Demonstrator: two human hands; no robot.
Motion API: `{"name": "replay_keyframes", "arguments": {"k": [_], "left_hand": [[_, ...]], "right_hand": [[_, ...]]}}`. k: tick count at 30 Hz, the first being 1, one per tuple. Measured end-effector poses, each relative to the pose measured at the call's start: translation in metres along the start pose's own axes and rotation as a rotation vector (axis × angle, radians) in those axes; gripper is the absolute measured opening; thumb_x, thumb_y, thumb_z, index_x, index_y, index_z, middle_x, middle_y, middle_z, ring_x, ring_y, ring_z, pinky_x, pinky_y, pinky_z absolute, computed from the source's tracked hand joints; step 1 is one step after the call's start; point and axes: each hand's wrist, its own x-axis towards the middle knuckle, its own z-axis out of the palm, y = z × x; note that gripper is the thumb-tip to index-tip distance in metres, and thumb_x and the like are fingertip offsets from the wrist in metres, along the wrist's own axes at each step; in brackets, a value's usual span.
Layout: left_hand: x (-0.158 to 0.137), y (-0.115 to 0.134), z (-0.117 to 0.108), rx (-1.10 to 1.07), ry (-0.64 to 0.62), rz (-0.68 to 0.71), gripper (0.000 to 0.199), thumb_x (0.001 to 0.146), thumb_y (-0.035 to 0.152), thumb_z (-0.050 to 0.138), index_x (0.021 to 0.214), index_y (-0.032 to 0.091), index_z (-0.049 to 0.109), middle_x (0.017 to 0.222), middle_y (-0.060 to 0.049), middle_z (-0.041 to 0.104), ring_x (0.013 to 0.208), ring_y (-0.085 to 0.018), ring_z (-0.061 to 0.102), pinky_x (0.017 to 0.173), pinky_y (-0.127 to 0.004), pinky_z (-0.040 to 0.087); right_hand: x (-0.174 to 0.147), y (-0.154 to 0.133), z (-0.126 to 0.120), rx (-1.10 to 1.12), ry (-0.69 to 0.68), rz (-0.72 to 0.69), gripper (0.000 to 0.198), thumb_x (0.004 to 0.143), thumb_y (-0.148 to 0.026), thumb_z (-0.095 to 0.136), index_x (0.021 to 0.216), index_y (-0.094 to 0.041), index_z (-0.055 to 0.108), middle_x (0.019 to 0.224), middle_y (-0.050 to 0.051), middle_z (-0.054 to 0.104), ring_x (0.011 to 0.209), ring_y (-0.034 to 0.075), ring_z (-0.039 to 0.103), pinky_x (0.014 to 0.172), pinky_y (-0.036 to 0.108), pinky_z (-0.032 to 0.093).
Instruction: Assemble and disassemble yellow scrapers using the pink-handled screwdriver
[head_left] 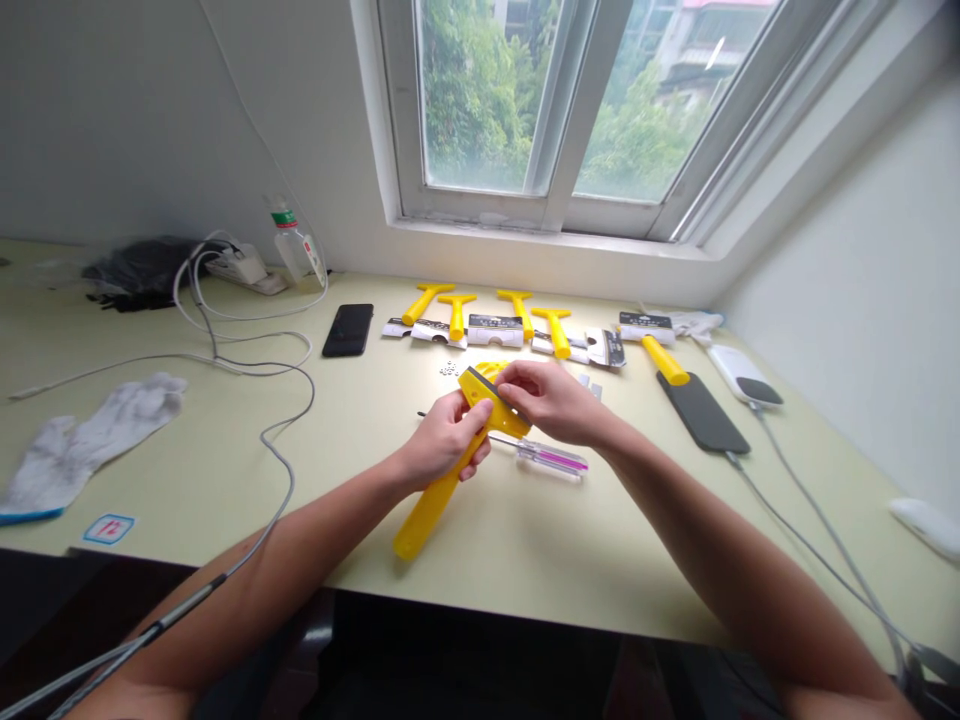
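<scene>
My left hand (448, 440) is closed round the neck of a yellow plastic scraper (429, 512). Its handle slants down toward the table's front edge, and its wide head is tilted up. My right hand (553, 400) pinches a dark strip (484, 382) lying along the top edge of that head; the fingertips hide part of it. Below the right hand, a screwdriver (551, 458) with a clear and pink handle lies on the table, its shaft passing behind the scraper. Just beyond the head are small metal pieces (449, 369) and more yellow parts (491, 369).
Several yellow scrapers (456, 315) and printed card packages (495, 330) line the back of the table (615, 550). A black phone (349, 330) and gloves (105, 430) lie left; a dark phone (703, 412) and power bank (745, 376) lie right. A cable (289, 470) crosses my left forearm.
</scene>
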Motion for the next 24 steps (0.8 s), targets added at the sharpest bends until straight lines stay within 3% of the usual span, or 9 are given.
{"name": "replay_keyframes", "arguments": {"k": [17, 24], "left_hand": [[0.000, -0.001, 0.002, -0.045, 0.017, -0.013, 0.037, 0.088, 0.051, 0.062, 0.091, 0.019, 0.044, 0.067, 0.005, 0.046, 0.044, -0.008, 0.048, 0.030, -0.016, 0.036], [-0.001, -0.001, -0.002, 0.028, -0.080, -0.042, 0.038, 0.089, 0.053, 0.061, 0.096, 0.018, 0.049, 0.055, 0.006, 0.047, 0.039, -0.007, 0.042, 0.030, -0.015, 0.035]], "right_hand": [[-0.002, -0.005, -0.011, -0.044, -0.083, -0.022, 0.013, 0.084, -0.027, 0.057, 0.084, -0.017, 0.066, 0.081, 0.003, 0.070, 0.071, 0.014, 0.061, 0.062, 0.025, 0.046], [-0.003, -0.008, -0.013, 0.017, -0.130, 0.008, 0.013, 0.084, -0.026, 0.057, 0.083, -0.017, 0.066, 0.072, 0.002, 0.068, 0.060, 0.013, 0.062, 0.055, 0.024, 0.047]]}}
